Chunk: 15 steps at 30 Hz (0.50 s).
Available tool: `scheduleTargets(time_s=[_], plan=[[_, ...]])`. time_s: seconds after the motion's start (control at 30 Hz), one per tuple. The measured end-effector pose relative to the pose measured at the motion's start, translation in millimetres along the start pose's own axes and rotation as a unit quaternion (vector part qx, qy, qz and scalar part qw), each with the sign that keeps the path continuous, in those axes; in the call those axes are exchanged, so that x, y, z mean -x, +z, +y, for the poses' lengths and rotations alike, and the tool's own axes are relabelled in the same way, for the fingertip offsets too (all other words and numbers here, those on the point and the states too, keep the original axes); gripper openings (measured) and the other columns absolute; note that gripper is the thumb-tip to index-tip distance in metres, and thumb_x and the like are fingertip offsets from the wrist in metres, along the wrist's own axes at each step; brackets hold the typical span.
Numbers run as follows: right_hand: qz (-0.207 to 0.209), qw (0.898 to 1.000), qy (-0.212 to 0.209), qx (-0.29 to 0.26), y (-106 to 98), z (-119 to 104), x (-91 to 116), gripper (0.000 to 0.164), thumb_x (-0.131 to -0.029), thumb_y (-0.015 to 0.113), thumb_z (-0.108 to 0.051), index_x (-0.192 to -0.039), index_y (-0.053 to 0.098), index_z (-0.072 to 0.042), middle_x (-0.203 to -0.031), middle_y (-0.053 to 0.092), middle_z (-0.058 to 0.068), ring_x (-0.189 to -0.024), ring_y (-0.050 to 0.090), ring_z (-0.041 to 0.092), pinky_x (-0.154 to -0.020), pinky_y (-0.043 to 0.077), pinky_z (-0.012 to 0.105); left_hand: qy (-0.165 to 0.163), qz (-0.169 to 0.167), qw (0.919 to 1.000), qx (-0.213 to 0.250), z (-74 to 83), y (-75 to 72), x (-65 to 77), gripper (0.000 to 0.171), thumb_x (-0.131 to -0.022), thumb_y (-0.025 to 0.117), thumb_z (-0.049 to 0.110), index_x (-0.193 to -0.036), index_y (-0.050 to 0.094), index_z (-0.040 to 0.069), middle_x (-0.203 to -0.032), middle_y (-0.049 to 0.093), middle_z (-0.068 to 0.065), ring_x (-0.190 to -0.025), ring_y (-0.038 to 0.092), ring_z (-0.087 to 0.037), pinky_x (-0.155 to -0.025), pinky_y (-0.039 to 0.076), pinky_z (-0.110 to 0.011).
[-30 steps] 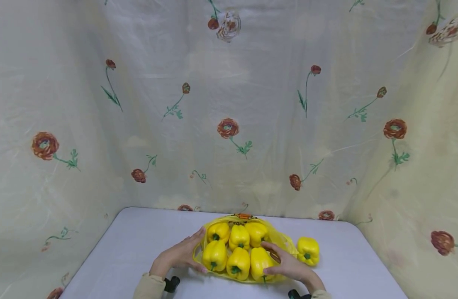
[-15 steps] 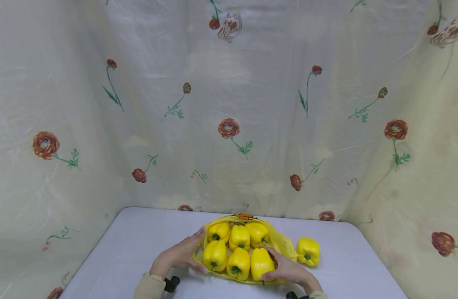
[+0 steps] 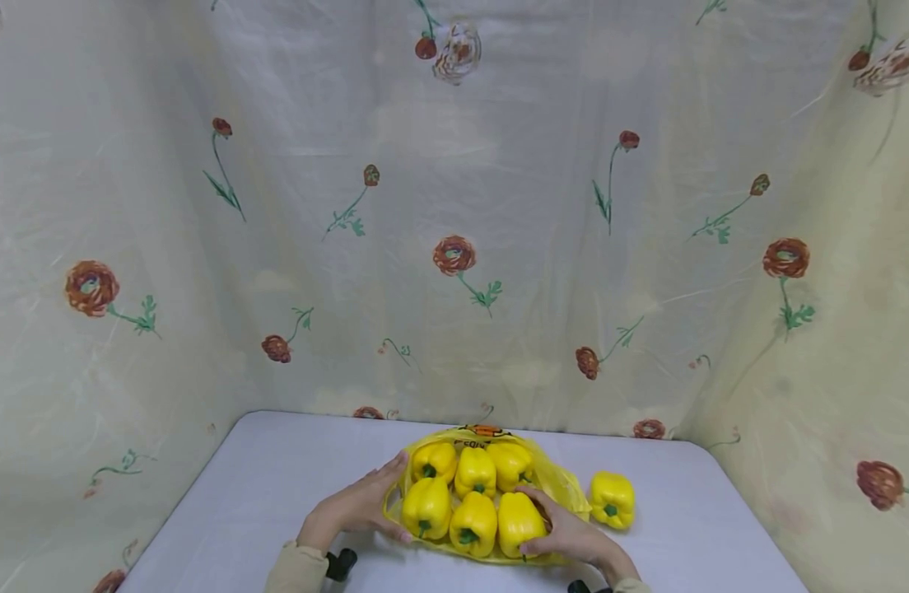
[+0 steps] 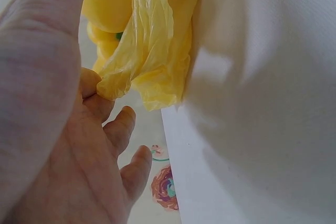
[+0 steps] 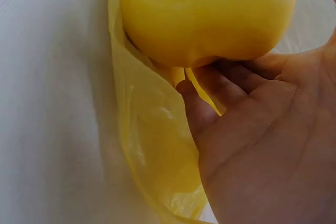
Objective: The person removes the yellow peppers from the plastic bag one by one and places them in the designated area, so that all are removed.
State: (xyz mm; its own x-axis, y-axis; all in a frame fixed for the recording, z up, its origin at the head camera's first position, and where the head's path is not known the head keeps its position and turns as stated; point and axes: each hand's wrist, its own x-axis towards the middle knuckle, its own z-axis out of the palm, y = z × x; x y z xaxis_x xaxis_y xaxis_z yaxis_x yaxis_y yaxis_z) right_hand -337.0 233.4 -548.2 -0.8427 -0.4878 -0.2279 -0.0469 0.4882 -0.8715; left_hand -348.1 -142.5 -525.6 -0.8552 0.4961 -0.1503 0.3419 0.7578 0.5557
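A yellow plastic bag [image 3: 561, 482] lies on the table, its mouth spread toward me, with several yellow bell peppers in two rows in it. My left hand [image 3: 360, 501] holds the bag's mouth at the left, thumb low at the front rim and fingers toward the back. In the left wrist view the bag's edge [image 4: 152, 85] drapes at the fingertips. My right hand [image 3: 573, 531] grips the front-right bell pepper [image 3: 519, 524], thumb at its front and fingers behind its right side. The right wrist view shows this yellow pepper [image 5: 210, 17] inside the bag's rim [image 5: 121, 103].
One more yellow bell pepper [image 3: 612, 500] sits outside the bag, just right of it. The white table [image 3: 277, 461] ends in a rounded back edge, with a flower-patterned curtain [image 3: 529, 313] behind and on both sides. Black wrist straps [image 3: 341, 564] show below the hands.
My right hand has moved slightly left and closed around the front-right bell pepper, which now sits a little lower in its row. The left hand and bag hold still.
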Motion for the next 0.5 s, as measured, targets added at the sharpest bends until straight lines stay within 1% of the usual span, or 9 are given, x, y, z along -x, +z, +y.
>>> scheduleTargets(time_s=[0.17, 0.3, 0.5], plan=[[0.001, 1.000, 0.002, -0.004, 1.9, 0.1, -0.8, 0.085, -0.080, 0.078, -0.028, -0.150, 0.029, -0.018, -0.143, 0.041, 0.016, -0.117, 0.046, 0.029, -0.095, 0.045, 0.050, -0.002, 0.000, 1.0000, 0.001, -0.4, 0.5, -0.2, 0.125, -0.066, 0.077, 0.062, -0.156, 0.008, 0.010, -0.164, 0.007, -0.008, -0.149, 0.018, -0.032, -0.121, 0.018, -0.054], [0.006, 1.000, 0.006, -0.004, 3.3, -1.7, 0.0, 0.084, -0.081, 0.077, -0.027, -0.149, 0.030, -0.015, -0.142, 0.042, 0.016, -0.116, 0.047, 0.028, -0.096, 0.045, 0.051, -0.004, 0.000, 1.0000, 0.000, -1.1, 0.6, -1.0, 0.125, -0.065, 0.077, 0.063, -0.156, 0.008, 0.011, -0.164, 0.007, -0.008, -0.149, 0.018, -0.032, -0.121, 0.018, -0.054], [0.013, 1.000, 0.011, -0.011, 5.0, 0.6, -1.9, 0.082, -0.080, 0.078, -0.027, -0.147, 0.033, -0.015, -0.141, 0.044, 0.013, -0.115, 0.048, 0.027, -0.097, 0.046, 0.052, -0.003, 0.000, 1.0000, 0.004, -2.7, 1.4, -1.7, 0.125, -0.066, 0.078, 0.062, -0.156, 0.008, 0.011, -0.164, 0.007, -0.008, -0.149, 0.017, -0.032, -0.121, 0.018, -0.054]])
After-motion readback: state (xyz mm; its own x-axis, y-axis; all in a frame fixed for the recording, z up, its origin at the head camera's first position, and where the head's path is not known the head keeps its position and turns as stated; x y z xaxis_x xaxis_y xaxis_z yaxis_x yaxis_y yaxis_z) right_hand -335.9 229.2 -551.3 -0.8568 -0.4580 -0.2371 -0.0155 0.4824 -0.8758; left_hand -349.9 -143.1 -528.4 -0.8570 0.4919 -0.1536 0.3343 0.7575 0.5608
